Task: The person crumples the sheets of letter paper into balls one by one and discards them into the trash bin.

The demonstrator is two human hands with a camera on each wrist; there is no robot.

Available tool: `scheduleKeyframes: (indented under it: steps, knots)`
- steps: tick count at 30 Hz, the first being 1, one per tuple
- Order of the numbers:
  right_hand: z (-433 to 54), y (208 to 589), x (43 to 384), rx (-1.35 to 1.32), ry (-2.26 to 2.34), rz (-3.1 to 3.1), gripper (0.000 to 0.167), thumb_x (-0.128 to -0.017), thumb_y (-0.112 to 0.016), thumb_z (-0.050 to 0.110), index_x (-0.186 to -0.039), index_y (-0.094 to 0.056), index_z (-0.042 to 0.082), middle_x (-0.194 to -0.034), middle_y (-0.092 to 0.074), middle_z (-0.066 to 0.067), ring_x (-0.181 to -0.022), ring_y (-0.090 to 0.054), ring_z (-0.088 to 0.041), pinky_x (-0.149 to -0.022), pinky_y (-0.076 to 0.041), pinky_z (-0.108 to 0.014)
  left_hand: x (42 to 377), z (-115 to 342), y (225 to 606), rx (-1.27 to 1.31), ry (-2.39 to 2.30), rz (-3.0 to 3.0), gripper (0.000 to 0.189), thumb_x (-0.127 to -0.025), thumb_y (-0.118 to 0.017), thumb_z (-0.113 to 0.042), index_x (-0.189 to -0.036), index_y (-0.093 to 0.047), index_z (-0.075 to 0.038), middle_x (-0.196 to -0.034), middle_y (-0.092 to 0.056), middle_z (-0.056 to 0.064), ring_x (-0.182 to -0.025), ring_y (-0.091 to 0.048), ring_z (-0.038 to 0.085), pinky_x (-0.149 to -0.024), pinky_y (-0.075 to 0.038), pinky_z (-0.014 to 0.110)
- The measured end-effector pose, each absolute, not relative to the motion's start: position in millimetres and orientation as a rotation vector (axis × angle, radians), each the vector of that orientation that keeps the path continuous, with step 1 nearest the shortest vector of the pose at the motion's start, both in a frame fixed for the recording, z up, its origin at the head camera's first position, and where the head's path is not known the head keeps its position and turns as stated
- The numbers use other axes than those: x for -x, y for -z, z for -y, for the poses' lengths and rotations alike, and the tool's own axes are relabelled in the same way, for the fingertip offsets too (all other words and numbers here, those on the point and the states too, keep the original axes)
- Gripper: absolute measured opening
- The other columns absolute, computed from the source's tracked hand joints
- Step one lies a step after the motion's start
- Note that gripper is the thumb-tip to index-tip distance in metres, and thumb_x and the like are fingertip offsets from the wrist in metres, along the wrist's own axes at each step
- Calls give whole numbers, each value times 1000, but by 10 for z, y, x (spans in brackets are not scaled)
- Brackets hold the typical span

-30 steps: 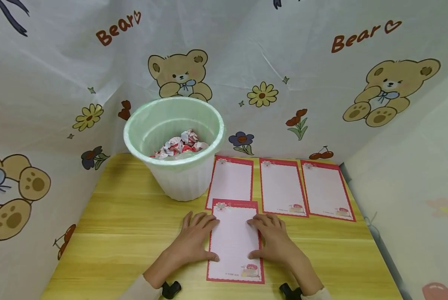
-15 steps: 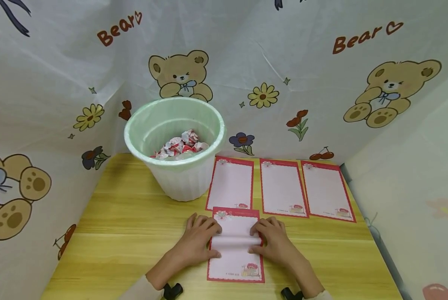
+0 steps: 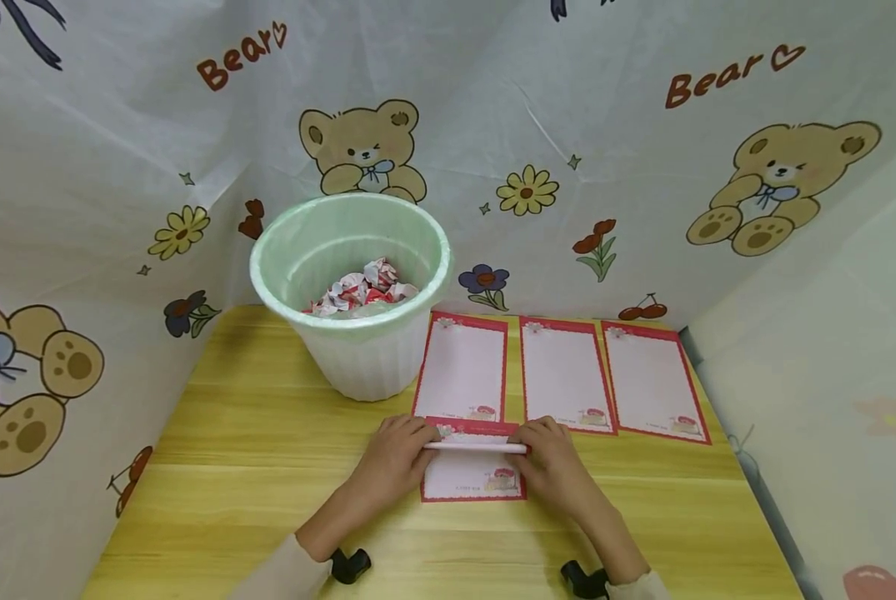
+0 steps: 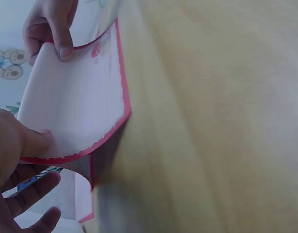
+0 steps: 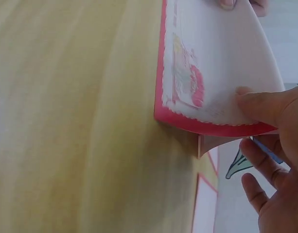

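Left hand: in front of the bucket and a little to its right, the left hand (image 3: 395, 454) pinches one side of the sheet, thumb on the near face; its lower fingers are spread in the left wrist view.
Right hand: farther right of the bucket, the right hand (image 3: 553, 460) grips the opposite side the same way, thumb in front, lower fingers loosely bent.
Forearms: both slant inward from the person's side of the bucket, with pale sleeves (image 3: 286, 571) at the wrists.
Held sheet: nearer the person than the bucket and to its right, the held sheet (image 3: 458, 483) is bowed up between the hands into a narrow crosswise ridge, its near edge low at the table (image 3: 252, 500).
Bucket: upright, the bucket (image 3: 365, 362) has a pale green inside, a whitish ribbed wall and a round, thick rim.
Inside the bucket: crumpled paper (image 3: 357, 292), wrinkled, white and red.
Flat sheets: right of the bucket lie three, the nearest sheet (image 3: 463, 367), middle sheet (image 3: 568, 379) and farthest sheet (image 3: 658, 383), white with scalloped red borders.
Surfaces: yellowish wood grain under the bucket; behind it, creased bear-print cloth (image 3: 448, 67).
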State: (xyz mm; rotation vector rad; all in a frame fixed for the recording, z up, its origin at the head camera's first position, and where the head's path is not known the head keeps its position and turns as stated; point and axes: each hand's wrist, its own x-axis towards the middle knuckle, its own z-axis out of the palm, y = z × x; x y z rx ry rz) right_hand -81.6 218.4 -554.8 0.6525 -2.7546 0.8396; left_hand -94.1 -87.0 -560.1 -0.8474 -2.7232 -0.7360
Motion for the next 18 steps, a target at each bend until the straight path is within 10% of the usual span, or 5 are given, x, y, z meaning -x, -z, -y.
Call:
scheduleKeyframes:
  steps: [8, 18]
  knots:
    - [-2192, 5381, 912, -717, -1216, 2437, 31, -90, -82, -5, -110, -70, 16, -101, -75, 0, -86, -64, -7, -80, -56, -24, 1087, 938, 5376, 683, 1726, 2594, 17, -99, -79, -14, -101, -67, -27, -100, -72, -8, -93, -66, 6, -87, -56, 26]
    - [-2062, 5049, 1073, -599, -1738, 2188, 52, -95, -70, -16, -143, -56, -3, -104, -79, -14, -87, -73, -5, -73, -61, -18, 1172, 928, 5023, 550, 2100, 2246, 32, -102, -73, -8, -132, -62, -8, -112, -72, 18, -94, -69, 12, -80, -60, 22]
